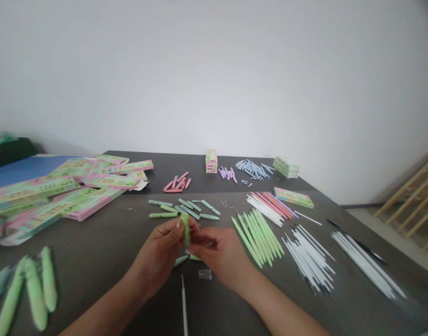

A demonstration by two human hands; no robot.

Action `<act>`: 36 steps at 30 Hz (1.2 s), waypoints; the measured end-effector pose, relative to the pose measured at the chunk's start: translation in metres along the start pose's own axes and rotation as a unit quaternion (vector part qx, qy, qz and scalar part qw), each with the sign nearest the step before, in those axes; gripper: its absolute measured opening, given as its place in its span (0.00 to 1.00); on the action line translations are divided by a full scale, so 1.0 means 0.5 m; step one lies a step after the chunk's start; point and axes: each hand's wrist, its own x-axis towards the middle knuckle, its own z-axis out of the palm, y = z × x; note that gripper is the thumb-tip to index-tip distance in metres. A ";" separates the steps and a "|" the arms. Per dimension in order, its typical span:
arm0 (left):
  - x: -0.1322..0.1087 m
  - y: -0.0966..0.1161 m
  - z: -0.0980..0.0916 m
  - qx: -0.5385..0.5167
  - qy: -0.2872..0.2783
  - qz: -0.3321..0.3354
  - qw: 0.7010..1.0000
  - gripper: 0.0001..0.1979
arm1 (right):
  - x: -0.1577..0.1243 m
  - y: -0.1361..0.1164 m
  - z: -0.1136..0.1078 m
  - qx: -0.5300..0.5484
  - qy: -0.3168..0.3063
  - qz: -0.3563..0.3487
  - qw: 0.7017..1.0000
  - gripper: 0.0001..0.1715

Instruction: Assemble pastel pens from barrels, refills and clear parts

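Between the thumb and fingers of my left hand (157,254) stands a light green pen barrel (186,227), its round upper end facing up. My right hand (222,254) is closed around the barrel's lower end, and its fingertips partly hide it. Beyond my hands lie several short green and grey-green pen pieces (190,210). Just under my fingers, a green piece (180,261) lies partly covered. Small clear pieces (205,274) rest on the table below my right hand. A thin white rod with a narrow tip (184,303) points away from me.
Long green pen parts (261,238), white refills (310,261) and white rods (368,263) lie to the right. Printed boxes (94,196) are heaped at left, near large green pieces (35,289). Pink (177,183), purple (228,174) and blue pieces (255,169) lie farther back.
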 end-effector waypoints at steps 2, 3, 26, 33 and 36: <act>0.000 0.002 0.001 -0.009 -0.002 -0.004 1.000 0.12 | 0.002 -0.002 0.001 0.009 0.003 -0.001 1.000 0.05; 0.001 0.002 0.001 -0.009 -0.007 -0.005 1.000 0.12 | 0.002 -0.003 0.001 0.002 0.008 -0.003 1.000 0.03; 0.007 0.024 -0.013 0.148 0.065 0.041 0.986 0.07 | 0.008 -0.004 0.013 0.150 0.030 0.071 0.986 0.07; 0.006 0.022 -0.015 0.130 0.070 0.041 0.988 0.08 | 0.014 0.004 0.020 0.236 0.027 0.100 0.966 0.13; 0.007 0.023 -0.016 0.131 0.070 0.045 0.988 0.07 | 0.014 0.001 0.019 0.243 0.028 0.101 0.964 0.13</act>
